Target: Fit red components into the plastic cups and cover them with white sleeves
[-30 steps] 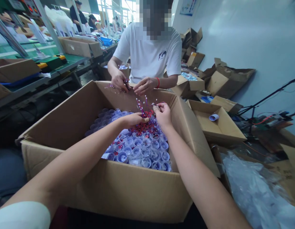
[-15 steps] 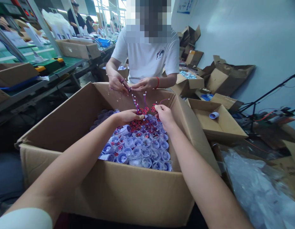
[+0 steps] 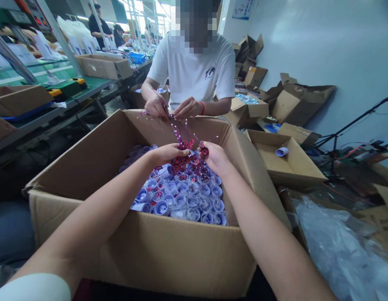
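**While both hands pinch red discs, a co-worker sorts wires across the box**

Where the two forearms meet over the big box (image 3: 143,246), each hand is closed on small parts. The left hand (image 3: 165,153) has its fingers curled together around a cluster of red discs (image 3: 184,146) with thin purple wires (image 3: 178,131) sticking up from them. The right hand (image 3: 212,155) is clamped on another red disc (image 3: 204,151) at its fingertips, just beside the left hand's cluster. More red discs lie loose under both hands, on top of the heap.

That heap is a layer of small blue-white caps (image 3: 187,200) filling the box's floor, most with their open ends up.

Across the box a co-worker in a white shirt (image 3: 194,71) holds both hands together at the far rim; that person's hands (image 3: 171,109) pinch a similar wired piece. To the right sits a smaller open box (image 3: 291,167) with one cap (image 3: 281,151) lying inside it. Clear plastic wrap (image 3: 332,255) is bunched at the lower right. A green bench (image 3: 71,88) with cartons runs along the left.
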Demonstrator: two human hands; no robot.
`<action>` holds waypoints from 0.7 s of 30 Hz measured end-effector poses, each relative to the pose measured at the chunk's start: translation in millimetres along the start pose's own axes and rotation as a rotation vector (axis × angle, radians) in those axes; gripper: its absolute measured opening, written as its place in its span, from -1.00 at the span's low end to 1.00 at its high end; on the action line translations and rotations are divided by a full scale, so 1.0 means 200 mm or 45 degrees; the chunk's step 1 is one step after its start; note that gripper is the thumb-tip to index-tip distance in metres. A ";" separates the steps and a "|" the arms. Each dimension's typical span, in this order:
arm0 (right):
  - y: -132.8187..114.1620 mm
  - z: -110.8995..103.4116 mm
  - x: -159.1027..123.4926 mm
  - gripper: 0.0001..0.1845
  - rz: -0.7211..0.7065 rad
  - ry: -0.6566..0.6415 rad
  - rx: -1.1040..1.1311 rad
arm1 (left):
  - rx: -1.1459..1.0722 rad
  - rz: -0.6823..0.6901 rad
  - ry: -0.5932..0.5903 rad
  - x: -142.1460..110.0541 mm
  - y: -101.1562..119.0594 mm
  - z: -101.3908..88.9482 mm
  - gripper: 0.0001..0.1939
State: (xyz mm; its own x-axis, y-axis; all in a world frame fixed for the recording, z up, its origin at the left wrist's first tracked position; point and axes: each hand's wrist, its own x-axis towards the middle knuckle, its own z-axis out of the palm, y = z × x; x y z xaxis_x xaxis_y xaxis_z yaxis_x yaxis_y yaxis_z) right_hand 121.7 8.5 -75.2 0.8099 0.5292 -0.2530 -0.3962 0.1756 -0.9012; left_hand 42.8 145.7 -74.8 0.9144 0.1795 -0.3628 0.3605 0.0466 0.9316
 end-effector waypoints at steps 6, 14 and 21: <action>0.00 -0.03 0.01 -0.77 0.147 -0.096 0.209 | -0.002 0.004 -0.037 0.00 0.00 0.00 -0.81; 0.00 -0.01 0.00 -0.86 -0.058 -0.062 -0.053 | -0.023 0.008 -0.092 -0.01 0.00 0.01 -0.80; 0.05 -0.02 0.05 -0.90 -0.439 0.089 -0.464 | -0.030 0.013 -0.111 0.01 -0.03 0.00 -0.80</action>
State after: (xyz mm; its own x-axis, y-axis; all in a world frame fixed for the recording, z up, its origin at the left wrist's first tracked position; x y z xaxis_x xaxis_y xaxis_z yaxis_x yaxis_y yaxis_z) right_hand 128.0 12.0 -88.1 0.8989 0.4326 0.0694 0.0662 0.0225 -0.9976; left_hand 43.3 145.3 -81.9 0.9311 0.0937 -0.3526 0.3474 0.0682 0.9352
